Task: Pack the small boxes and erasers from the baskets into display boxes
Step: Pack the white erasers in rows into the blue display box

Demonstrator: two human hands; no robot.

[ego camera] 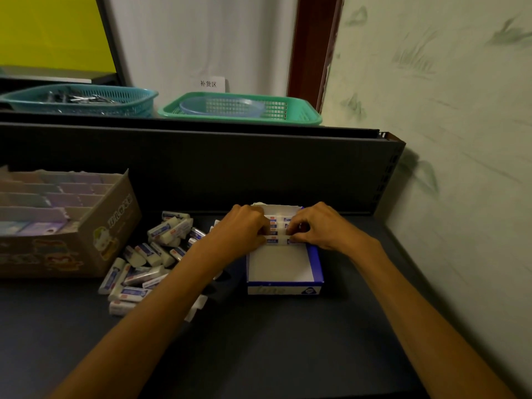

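Leftward, loose erasers (149,263) lie heaped beside the cardboard box (109,226). Both hands, left hand (244,228) and right hand (316,226), pinch the eraser row (277,228) at the blue display box's (315,266) far end. Best press rows snug and square, leaving the near half free.

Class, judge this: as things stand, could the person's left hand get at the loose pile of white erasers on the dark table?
Probably yes: the left hand is beside the pile of white erasers, nothing between, though it now holds erasers in the blue-and-white display box.
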